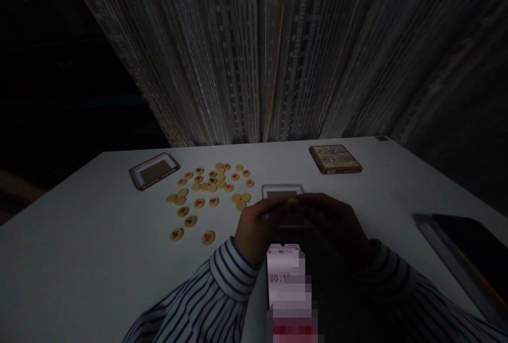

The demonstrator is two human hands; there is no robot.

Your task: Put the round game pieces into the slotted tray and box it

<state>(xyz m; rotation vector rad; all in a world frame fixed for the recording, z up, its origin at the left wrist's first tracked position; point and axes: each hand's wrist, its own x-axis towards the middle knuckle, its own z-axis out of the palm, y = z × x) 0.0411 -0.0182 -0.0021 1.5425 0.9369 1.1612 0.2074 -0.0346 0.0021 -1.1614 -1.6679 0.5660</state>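
My left hand (260,226) and my right hand (337,221) meet fingertip to fingertip, both closed on a small pale xiangqi piece (292,202). Its face cannot be made out in the dim light. Under and behind the fingers lies a shallow white-rimmed box tray (273,188) with a grey-brown inside, partly hidden by my hands. To the left, several round wooden xiangqi pieces (199,203) are scattered on the table, some showing red or black characters and others blank side up. A few pieces touch or overlap.
A white table (99,237) fills the lower view. A box lid or tray (154,171) lies at the back left, and a printed box (335,159) at the back right. Below my hands is a lit phone (283,274) with a timer. A dark flat device (472,247) lies right. Curtains (254,57) hang behind.
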